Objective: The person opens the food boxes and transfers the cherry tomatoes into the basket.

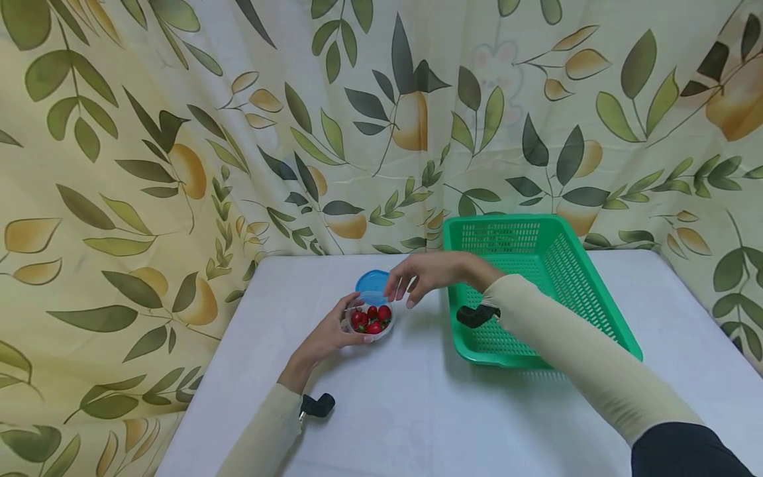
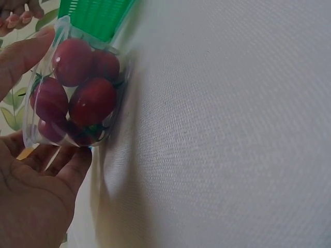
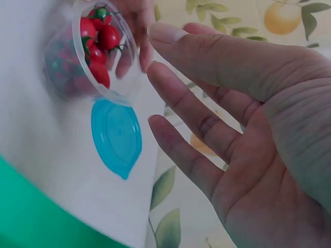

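My left hand (image 1: 326, 338) grips a small round clear plastic container (image 3: 78, 46) from its left side, thumb and fingers spread around the wall. Several red cherry tomatoes (image 1: 373, 317) with green stems lie inside, and the top is uncovered. A blue lid (image 3: 118, 139) rests on the table just behind the container. Over the table, to the right of the container and lid, hovers my right hand (image 1: 432, 271). Its fingers are loosely bent with nothing between them, and the right wrist view shows the thumb and fingertips apart.
A green perforated plastic basket (image 1: 507, 361) stands at the right, partly under my right forearm. White cloth covers the table (image 1: 405, 411). Behind and to the left hangs a curtain (image 1: 238, 165) printed with leaves and fruit.
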A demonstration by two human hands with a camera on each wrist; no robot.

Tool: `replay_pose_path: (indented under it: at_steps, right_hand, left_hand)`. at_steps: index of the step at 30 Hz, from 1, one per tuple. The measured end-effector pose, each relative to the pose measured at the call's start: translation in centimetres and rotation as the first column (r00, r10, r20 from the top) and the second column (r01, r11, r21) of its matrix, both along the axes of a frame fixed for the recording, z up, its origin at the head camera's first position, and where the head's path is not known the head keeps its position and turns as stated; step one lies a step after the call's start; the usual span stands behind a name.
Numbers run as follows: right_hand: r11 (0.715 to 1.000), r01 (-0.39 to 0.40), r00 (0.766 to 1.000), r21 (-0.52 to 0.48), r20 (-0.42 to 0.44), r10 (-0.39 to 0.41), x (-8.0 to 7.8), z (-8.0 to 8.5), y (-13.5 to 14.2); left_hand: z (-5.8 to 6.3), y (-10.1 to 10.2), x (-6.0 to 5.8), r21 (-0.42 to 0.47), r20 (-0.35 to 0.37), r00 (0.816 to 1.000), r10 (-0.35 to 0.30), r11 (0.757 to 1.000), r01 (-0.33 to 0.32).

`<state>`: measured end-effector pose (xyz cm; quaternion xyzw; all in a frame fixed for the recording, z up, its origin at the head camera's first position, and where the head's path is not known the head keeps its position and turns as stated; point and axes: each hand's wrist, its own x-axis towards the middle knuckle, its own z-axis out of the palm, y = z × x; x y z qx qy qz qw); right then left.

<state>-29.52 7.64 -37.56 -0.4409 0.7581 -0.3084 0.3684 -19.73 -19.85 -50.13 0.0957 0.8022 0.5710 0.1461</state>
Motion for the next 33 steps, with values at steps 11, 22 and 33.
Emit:
replay_pose_path:
  at_steps: [11, 22, 33]
  right_hand:
    - [0.999, -0.046, 0.999, -0.002, -0.005, 0.046, 0.2, -1.6, -2.7]
    - [0.997, -0.056, 0.998, 0.052, -0.001, 0.056, 0.6, -3.0, -4.8]
    - [0.99, -0.075, 0.993, 0.123, -0.086, 0.086, 0.6, -4.1, -6.1]
  left_hand:
    - [0.0, 0.1, 0.1, -0.012, 0.0, 1.0, 0.017, 1.0, -0.017]
    - [0.0, -0.1, 0.0, -0.006, -0.002, 1.0, 0.008, 1.0, -0.008]
    - [-0.1, -0.2, 0.0, 0.011, 0.011, 1.0, 0.005, 1.0, -0.006]
